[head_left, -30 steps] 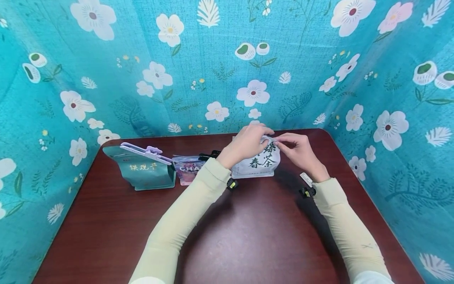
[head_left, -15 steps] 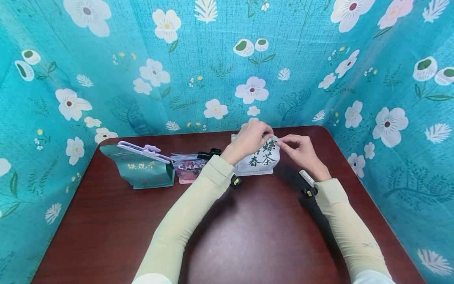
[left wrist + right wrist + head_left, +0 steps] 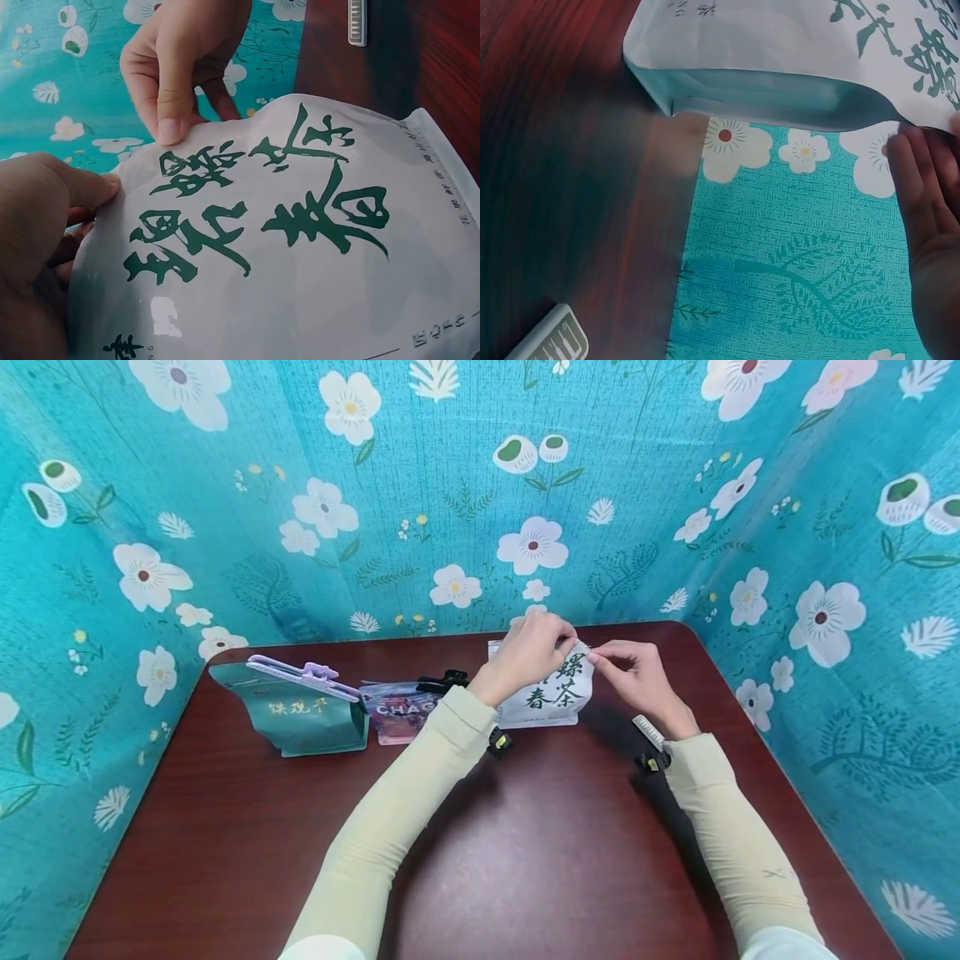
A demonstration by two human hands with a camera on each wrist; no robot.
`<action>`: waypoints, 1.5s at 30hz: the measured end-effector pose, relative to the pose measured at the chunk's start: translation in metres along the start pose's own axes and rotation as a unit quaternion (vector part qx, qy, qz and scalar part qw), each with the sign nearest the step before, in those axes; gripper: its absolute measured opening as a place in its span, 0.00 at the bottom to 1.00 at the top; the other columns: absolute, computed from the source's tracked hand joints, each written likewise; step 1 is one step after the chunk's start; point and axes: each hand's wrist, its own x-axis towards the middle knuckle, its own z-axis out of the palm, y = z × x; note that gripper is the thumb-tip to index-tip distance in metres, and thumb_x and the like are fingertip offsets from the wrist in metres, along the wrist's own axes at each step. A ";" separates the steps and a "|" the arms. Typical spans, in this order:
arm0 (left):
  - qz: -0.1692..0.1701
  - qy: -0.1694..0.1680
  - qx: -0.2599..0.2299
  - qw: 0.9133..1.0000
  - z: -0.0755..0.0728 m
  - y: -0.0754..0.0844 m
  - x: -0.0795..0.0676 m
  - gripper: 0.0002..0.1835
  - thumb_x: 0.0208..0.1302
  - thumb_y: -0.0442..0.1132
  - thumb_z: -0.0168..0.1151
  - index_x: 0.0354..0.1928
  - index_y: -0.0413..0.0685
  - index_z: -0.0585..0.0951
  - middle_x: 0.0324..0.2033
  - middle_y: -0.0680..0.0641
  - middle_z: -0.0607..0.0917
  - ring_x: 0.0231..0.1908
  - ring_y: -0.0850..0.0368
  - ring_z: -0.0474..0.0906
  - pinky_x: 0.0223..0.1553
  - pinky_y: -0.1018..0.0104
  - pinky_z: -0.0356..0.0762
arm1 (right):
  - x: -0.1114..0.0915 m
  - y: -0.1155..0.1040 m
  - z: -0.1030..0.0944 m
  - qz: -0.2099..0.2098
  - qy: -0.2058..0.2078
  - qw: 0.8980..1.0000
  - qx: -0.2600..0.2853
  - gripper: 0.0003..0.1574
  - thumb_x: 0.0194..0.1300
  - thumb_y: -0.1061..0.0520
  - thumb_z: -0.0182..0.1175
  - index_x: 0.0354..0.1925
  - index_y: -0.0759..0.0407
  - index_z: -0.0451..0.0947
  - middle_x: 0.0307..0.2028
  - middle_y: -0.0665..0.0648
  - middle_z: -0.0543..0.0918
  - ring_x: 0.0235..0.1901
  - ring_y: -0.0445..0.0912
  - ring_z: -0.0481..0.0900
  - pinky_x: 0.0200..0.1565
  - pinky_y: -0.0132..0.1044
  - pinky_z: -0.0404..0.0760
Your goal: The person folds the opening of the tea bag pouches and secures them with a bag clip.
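Observation:
A white pouch with large green Chinese characters stands near the table's back edge. My left hand pinches its top edge between thumb and fingers, covering the pouch's upper left part in the head view. At the top right corner, my right hand pinches the rim with thumb and forefinger. The left wrist view shows the right thumb flat on the printed front, a short way along the rim from the left thumb. The pouch's teal-tinted side gusset shows in the right wrist view.
To the left stand a dark green pouch with a lilac clip along its top and a smaller purple-pink pouch with a black clip. A flowered turquoise curtain encloses the brown table behind and at both sides.
The head view has shifted slightly. Both hands keep their pinch on the white pouch, and its top right part now looks straighter, with the upper character showing more fully.

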 end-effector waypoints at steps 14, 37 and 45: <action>-0.011 0.001 0.007 1.000 0.001 0.002 0.001 0.12 0.75 0.41 0.58 0.48 0.49 0.90 0.42 0.52 0.90 0.41 0.57 0.77 0.33 0.67 0.73 | 0.004 -0.004 0.006 -0.048 0.048 0.998 -0.009 0.11 0.50 0.81 0.69 0.35 0.76 0.86 0.32 0.72 0.87 0.31 0.41 0.83 0.37 0.23 0.79; 0.027 -0.011 0.002 1.000 -0.002 -0.002 -0.001 0.12 0.75 0.38 0.59 0.48 0.47 0.90 0.41 0.50 0.90 0.35 0.60 0.79 0.29 0.71 0.72 | 0.007 -0.007 0.003 -0.034 0.016 0.999 -0.025 0.09 0.55 0.80 0.67 0.35 0.75 0.87 0.31 0.69 0.86 0.32 0.41 0.80 0.38 0.21 0.74; 0.019 -0.007 0.012 1.000 -0.001 -0.001 0.000 0.11 0.75 0.39 0.59 0.46 0.50 0.90 0.39 0.52 0.90 0.37 0.56 0.75 0.32 0.67 0.69 | 0.011 -0.012 0.005 -0.043 0.027 0.999 -0.003 0.10 0.55 0.78 0.68 0.37 0.74 0.87 0.33 0.69 0.87 0.33 0.44 0.84 0.38 0.24 0.80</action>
